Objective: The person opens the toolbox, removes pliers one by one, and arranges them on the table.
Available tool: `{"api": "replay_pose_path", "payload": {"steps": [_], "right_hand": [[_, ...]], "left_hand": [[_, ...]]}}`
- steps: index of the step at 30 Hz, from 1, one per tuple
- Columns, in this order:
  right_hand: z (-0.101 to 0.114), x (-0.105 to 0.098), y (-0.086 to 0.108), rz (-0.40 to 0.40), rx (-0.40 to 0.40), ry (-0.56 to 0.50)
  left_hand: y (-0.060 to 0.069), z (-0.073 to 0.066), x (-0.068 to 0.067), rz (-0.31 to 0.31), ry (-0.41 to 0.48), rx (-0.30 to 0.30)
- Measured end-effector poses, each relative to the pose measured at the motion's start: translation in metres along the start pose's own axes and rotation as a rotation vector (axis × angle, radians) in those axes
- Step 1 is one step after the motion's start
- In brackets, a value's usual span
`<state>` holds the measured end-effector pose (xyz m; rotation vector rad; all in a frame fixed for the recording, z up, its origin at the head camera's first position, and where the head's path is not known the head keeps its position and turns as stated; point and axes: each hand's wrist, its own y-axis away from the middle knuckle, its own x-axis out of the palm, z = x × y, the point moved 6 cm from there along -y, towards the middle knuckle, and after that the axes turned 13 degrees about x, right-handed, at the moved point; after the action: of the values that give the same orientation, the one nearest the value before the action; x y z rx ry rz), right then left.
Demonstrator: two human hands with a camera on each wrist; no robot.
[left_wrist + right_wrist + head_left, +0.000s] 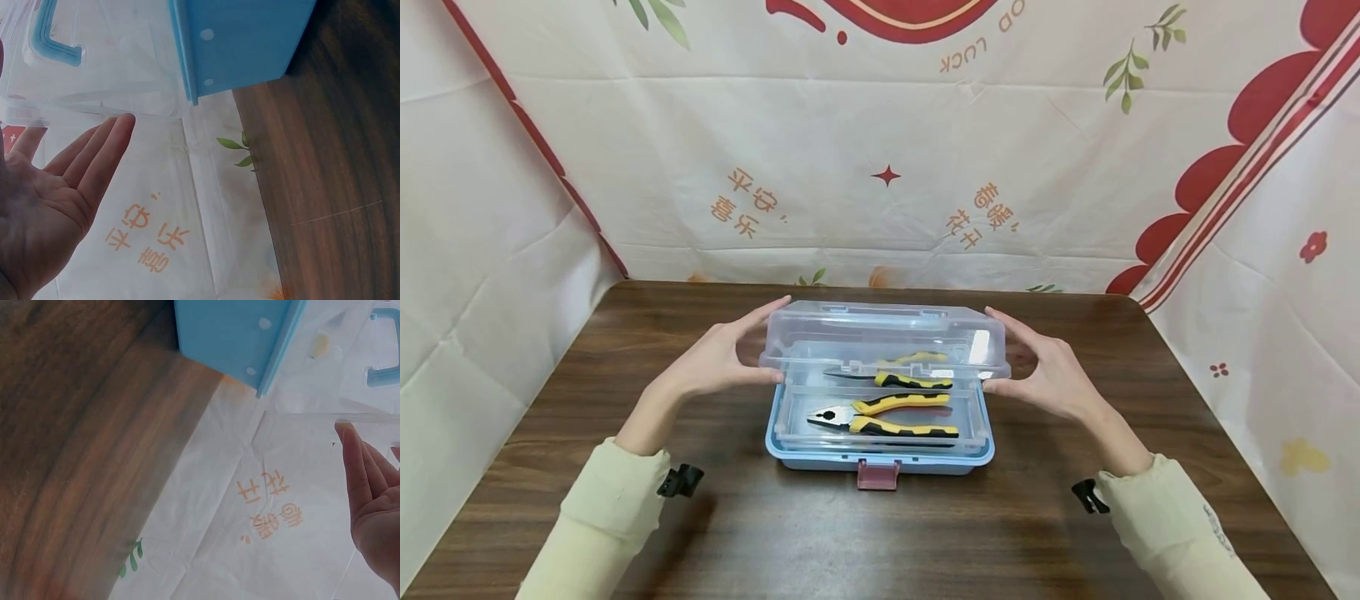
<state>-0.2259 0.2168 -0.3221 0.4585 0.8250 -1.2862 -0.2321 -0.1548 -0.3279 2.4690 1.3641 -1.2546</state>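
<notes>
A light blue toolbox [925, 467] stands on the table with its clear lid [880, 321] raised and tilted. My left hand [711, 358] holds the lid's left end, thumb at the lower edge and fingers stretched along the upper one. At the right end, my right hand [1054, 372] holds it the same way. In the box's clear tray lie yellow-and-black combination pliers [904, 429]. Behind them, partly seen through the lid, are pliers with long thin jaws [917, 382]. A pink latch [877, 476] hangs at the front. The left wrist view shows the lid's blue handle [45, 37].
The box sits toward the back of a dark brown wooden table [880, 550]. Behind and on both sides hangs white printed cloth [880, 125]. Small black clips [681, 481] show near both cuffs.
</notes>
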Motion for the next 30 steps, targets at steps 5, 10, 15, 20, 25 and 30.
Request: {"api": "replay_pose_path", "payload": {"steps": [5, 10, 15, 20, 25, 30], "right_hand": [[0.003, -0.004, -0.006, 0.015, 0.02, -0.038], [0.005, -0.008, -0.014, 0.036, 0.029, -0.065], [0.005, -0.013, -0.025, 0.066, 0.038, -0.094], [0.004, -0.017, -0.034, 0.093, 0.08, -0.087], [0.002, -0.019, -0.044, 0.127, 0.132, -0.116], [0.002, -0.02, -0.051, 0.165, 0.158, -0.125]], "left_hand": [[-0.005, 0.002, -0.004, 0.014, 0.023, -0.012], [-0.011, 0.005, -0.009, 0.016, 0.048, -0.033], [-0.019, 0.008, -0.013, 0.03, 0.126, -0.071], [-0.024, 0.012, -0.016, 0.035, 0.187, -0.112], [-0.029, 0.017, -0.017, 0.016, 0.222, -0.165], [-0.03, 0.023, -0.015, -0.027, 0.265, -0.16]]}}
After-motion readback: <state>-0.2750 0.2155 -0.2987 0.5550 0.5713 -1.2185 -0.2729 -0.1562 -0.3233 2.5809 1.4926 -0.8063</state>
